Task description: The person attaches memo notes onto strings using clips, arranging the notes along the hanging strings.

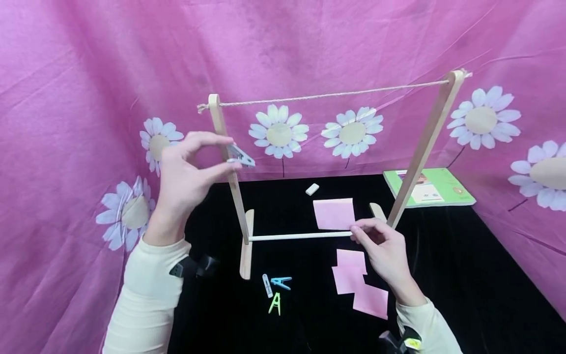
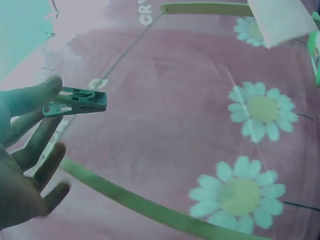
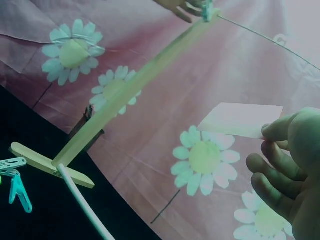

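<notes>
My left hand (image 1: pixel 183 177) pinches a grey-blue clothespin (image 1: pixel 242 156) between thumb and forefinger, beside the left post of a wooden stand (image 1: pixel 232 191). In the left wrist view the clothespin (image 2: pixel 82 102) points away from the fingertips, and the other fingers are spread apart. A pink square of paper (image 1: pixel 333 214) is held at its lower right corner by my right hand (image 1: pixel 384 250), its thumb and forefinger pinching it. The right wrist view shows this paper (image 3: pixel 242 120) raised in the air. A rope (image 1: pixel 331 95) is strung between the tops of the two posts, with nothing hanging on it.
Several pink paper squares (image 1: pixel 348 279) lie overlapping on the black cloth (image 1: pixel 309 334). Left of them are a white clothespin (image 1: pixel 267 285), a blue one (image 1: pixel 281 282) and a green one (image 1: pixel 275 303). Behind are a white eraser (image 1: pixel 312 189) and a green book (image 1: pixel 453 187). A white rod (image 1: pixel 300 236) joins the posts low down.
</notes>
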Tool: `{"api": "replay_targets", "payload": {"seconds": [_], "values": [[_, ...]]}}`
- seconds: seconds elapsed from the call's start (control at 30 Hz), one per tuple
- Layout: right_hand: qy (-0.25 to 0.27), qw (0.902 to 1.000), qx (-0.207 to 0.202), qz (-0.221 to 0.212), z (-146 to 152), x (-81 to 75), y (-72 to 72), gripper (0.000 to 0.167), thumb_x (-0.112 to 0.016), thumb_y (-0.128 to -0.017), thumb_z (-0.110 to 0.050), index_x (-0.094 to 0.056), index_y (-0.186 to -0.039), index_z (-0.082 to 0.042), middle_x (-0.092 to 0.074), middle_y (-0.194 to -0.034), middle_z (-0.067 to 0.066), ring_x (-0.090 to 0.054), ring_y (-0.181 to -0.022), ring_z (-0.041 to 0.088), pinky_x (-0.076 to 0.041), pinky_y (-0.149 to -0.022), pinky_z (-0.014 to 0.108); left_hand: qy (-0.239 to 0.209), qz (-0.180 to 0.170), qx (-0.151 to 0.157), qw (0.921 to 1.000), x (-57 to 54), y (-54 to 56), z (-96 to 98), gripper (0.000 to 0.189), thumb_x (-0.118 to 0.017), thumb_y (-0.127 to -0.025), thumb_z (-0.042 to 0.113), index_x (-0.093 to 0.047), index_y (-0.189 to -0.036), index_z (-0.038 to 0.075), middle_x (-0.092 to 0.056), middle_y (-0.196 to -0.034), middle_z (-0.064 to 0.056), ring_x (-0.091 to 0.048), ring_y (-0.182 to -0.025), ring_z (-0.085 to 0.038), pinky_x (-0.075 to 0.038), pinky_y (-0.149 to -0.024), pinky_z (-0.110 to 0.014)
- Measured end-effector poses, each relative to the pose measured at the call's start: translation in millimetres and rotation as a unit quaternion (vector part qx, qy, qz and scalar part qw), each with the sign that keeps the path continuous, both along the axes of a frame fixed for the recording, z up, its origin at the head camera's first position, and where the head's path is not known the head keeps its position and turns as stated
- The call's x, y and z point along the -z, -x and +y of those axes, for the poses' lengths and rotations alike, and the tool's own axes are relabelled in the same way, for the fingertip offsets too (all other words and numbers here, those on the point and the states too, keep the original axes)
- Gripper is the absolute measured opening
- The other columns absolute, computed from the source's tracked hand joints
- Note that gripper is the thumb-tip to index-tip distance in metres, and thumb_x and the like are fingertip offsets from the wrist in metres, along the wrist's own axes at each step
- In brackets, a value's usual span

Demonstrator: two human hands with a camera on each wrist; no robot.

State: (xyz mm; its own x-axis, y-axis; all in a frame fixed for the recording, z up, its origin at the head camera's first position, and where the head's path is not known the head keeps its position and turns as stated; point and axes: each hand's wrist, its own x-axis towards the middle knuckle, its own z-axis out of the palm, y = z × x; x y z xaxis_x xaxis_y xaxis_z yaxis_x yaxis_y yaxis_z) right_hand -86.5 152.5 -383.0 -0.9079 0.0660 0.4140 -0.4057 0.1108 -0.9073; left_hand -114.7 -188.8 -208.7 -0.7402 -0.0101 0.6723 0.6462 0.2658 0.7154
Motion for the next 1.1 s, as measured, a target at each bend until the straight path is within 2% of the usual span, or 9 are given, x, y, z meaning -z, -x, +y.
{"api": "replay_targets", "payload": {"seconds": [0.17,0.27,0.37,0.53,0.63,0.77,0.87,1.0,1.1], "values": [[0.021,0.9993,-0.025,0.016,-14,-10.6,15.2,0.006,-0.067,-0.089,0.013,-0.066,-0.094,0.013,-0.072,-0.082,-0.008,-0.068,-0.067,0.004,-0.057,-0.064,0.018,-0.019,-0.007,-0.023,0.9995,-33.0,8.8,1.1,0.034,-0.089,-0.065,-0.010,-0.079,-0.096,0.001,-0.074,-0.083,0.019,-0.066,-0.103,-0.015,-0.043,-0.097,-0.026],[0.031,0.9978,-0.045,0.038,-23,-16.8,25.4,0.006,-0.067,-0.088,0.014,-0.066,-0.094,0.014,-0.073,-0.083,-0.008,-0.070,-0.066,0.004,-0.058,-0.066,0.018,-0.015,-0.022,-0.026,0.9993,-52.3,15.2,0.6,0.033,-0.090,-0.066,-0.007,-0.079,-0.096,0.003,-0.074,-0.077,0.017,-0.066,-0.095,-0.013,-0.044,-0.089,-0.024],[0.030,0.9967,-0.050,0.056,-31,-22.7,33.2,0.006,-0.068,-0.087,0.014,-0.067,-0.093,0.014,-0.074,-0.081,-0.008,-0.070,-0.065,0.004,-0.057,-0.066,0.017,0.005,-0.048,-0.048,0.9977,-68.5,22.2,-1.9,0.031,-0.091,-0.067,-0.002,-0.080,-0.094,0.007,-0.073,-0.073,0.018,-0.062,-0.090,-0.010,-0.041,-0.085,-0.021],[0.035,0.9972,-0.040,0.054,-44,-35.4,40.6,0.007,-0.069,-0.089,0.009,-0.068,-0.094,0.013,-0.074,-0.082,-0.008,-0.068,-0.064,0.004,-0.057,-0.067,0.017,0.041,-0.096,-0.089,0.9906,-86.2,35.1,-4.4,0.029,-0.094,-0.067,0.005,-0.082,-0.091,0.016,-0.073,-0.073,0.021,-0.057,-0.098,-0.006,-0.034,-0.089,-0.022],[0.041,0.9968,-0.044,0.054,-52,-44.1,45.9,0.008,-0.069,-0.089,0.007,-0.068,-0.095,0.013,-0.073,-0.082,-0.008,-0.068,-0.065,0.004,-0.057,-0.068,0.017,0.049,-0.109,-0.088,0.9889,-91.9,41.8,-3.7,0.028,-0.094,-0.066,0.007,-0.081,-0.089,0.018,-0.073,-0.072,0.020,-0.057,-0.098,-0.006,-0.034,-0.088,-0.022],[0.055,0.9941,-0.063,0.068,-64,-54.7,54.6,0.009,-0.069,-0.089,0.009,-0.067,-0.096,0.015,-0.073,-0.082,-0.010,-0.068,-0.067,0.004,-0.057,-0.070,0.019,0.049,-0.110,-0.068,0.9904,-95.3,48.9,-1.8,0.025,-0.094,-0.067,0.006,-0.081,-0.085,0.017,-0.073,-0.069,0.019,-0.059,-0.089,-0.006,-0.037,-0.081,-0.020],[0.069,0.9917,-0.073,0.081,-75,-63.2,61.9,0.010,-0.068,-0.089,0.009,-0.067,-0.096,0.016,-0.073,-0.082,-0.009,-0.068,-0.067,0.005,-0.057,-0.069,0.019,0.002,-0.120,-0.015,0.9927,-96.7,53.4,-2.3,0.023,-0.091,-0.067,-0.002,-0.080,-0.082,0.011,-0.074,-0.067,0.009,-0.066,-0.072,-0.004,-0.045,-0.067,-0.016],[0.074,0.9910,-0.067,0.090,-89,-74.1,70.6,0.012,-0.069,-0.090,0.006,-0.067,-0.097,0.015,-0.072,-0.078,-0.010,-0.068,-0.065,0.005,-0.056,-0.066,0.018,-0.075,-0.139,0.055,0.9859,-99.5,57.9,-4.3,0.022,-0.086,-0.066,-0.014,-0.078,-0.080,0.002,-0.073,-0.066,-0.005,-0.071,-0.054,-0.015,-0.047,-0.044,-0.020],[0.079,0.9907,-0.064,0.090,-97,-79.7,74.8,0.013,-0.068,-0.091,0.006,-0.067,-0.099,0.016,-0.072,-0.077,-0.011,-0.068,-0.063,0.004,-0.056,-0.063,0.018,-0.079,-0.135,0.061,0.9857,-102.3,59.0,-5.9,0.022,-0.087,-0.066,-0.014,-0.078,-0.079,0.001,-0.073,-0.065,-0.007,-0.069,-0.051,-0.017,-0.043,-0.039,-0.022]]}}
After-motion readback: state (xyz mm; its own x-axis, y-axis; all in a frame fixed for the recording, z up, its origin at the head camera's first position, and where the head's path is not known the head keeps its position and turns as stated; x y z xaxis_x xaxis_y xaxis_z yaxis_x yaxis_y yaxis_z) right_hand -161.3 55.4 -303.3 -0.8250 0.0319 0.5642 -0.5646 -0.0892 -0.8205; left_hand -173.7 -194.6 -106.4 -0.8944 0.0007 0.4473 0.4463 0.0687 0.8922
